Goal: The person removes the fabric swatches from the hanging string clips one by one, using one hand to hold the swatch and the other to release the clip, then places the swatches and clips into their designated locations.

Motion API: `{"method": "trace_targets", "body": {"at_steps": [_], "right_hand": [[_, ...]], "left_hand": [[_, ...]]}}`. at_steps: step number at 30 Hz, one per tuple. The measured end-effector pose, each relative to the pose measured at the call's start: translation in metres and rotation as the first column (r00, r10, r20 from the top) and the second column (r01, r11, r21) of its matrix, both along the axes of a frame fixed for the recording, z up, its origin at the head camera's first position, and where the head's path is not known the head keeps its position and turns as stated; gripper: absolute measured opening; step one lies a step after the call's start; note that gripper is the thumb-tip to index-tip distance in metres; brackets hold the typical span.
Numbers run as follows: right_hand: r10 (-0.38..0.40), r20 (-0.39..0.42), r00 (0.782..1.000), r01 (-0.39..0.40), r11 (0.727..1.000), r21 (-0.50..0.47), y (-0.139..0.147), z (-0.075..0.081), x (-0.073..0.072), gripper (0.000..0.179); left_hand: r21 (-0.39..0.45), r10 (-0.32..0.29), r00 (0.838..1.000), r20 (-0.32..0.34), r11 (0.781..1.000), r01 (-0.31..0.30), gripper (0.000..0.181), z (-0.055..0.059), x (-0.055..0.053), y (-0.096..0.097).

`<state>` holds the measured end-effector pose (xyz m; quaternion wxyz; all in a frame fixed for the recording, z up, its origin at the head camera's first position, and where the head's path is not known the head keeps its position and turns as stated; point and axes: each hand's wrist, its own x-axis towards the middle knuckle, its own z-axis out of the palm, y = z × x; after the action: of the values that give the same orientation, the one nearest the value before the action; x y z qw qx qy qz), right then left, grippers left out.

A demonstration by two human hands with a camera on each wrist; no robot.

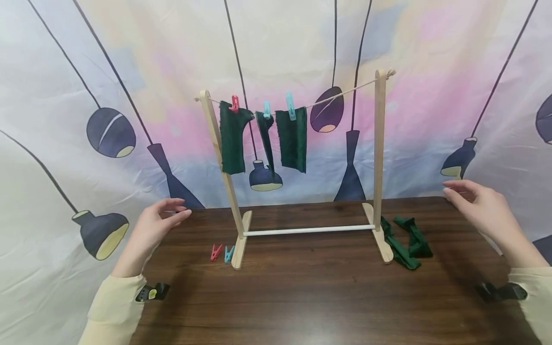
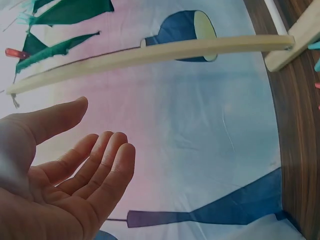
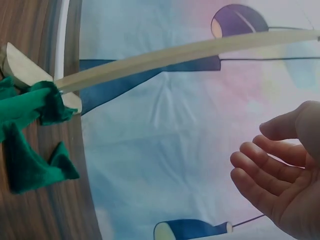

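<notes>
Two hands raised, nothing held: left hand point(image 1: 151, 227) and right hand point(image 1: 487, 211), each grip spread, thumb apart from loosely bent fingers. Key relation, by judgement: loose green cloth point(image 1: 402, 252), apparently two pieces, on surface point(image 1: 310, 297), lower than and inboard of right hand, so nearer that grip. Long axes roughly slanted, near ends outward. Right foot point(image 1: 383, 249) and right post point(image 1: 379, 143) in the way on cloth's inner side; contact with foot unclear. Red peg point(image 1: 215, 252) and blue peg point(image 1: 229, 254) beside left foot point(image 1: 239, 251), nearer left hand. Three green pieces point(image 1: 293, 143) pegged on line point(image 1: 345, 92) between posts.
</notes>
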<state>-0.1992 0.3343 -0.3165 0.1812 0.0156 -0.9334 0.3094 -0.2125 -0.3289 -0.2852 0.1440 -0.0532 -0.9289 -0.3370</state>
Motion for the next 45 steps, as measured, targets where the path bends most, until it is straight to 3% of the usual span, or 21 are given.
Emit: {"method": "trace_targets", "body": {"at_steps": [6,12,21,28,35,43,45], "right_hand": [[0.043,-0.032,0.999,-0.043,0.999,-0.019,-0.009,0.005,0.002,0.051],[0.073,-0.117,0.990,-0.078,0.996,-0.038,-0.036,0.010,-0.008,0.048],[0.125,-0.267,0.956,-0.150,0.986,-0.074,-0.085,0.018,-0.011,0.037],[0.141,-0.354,0.924,-0.202,0.969,-0.140,-0.111,0.029,-0.015,0.033],[0.192,-0.396,0.898,-0.274,0.948,-0.163,-0.136,0.041,-0.024,0.031],[0.209,-0.448,0.870,-0.333,0.918,-0.218,-0.164,0.069,-0.035,0.030],[0.213,-0.464,0.860,-0.348,0.910,-0.227,-0.171,0.077,-0.038,0.030]], "left_hand": [[0.016,-0.056,0.998,-0.014,0.998,0.056,0.049,0.005,0.000,0.014],[0.120,-0.106,0.993,-0.059,0.986,0.112,0.046,0.011,-0.007,0.036],[0.140,-0.193,0.975,-0.114,0.968,0.208,0.044,0.024,-0.014,0.087],[0.187,-0.269,0.947,-0.173,0.935,0.300,0.041,0.037,-0.014,0.122],[0.218,-0.307,0.919,-0.248,0.906,0.362,0.042,0.059,-0.018,0.152],[0.169,-0.384,0.846,-0.369,0.868,0.467,0.042,0.090,-0.018,0.182],[0.169,-0.389,0.835,-0.390,0.861,0.480,0.041,0.097,-0.017,0.187]]}}
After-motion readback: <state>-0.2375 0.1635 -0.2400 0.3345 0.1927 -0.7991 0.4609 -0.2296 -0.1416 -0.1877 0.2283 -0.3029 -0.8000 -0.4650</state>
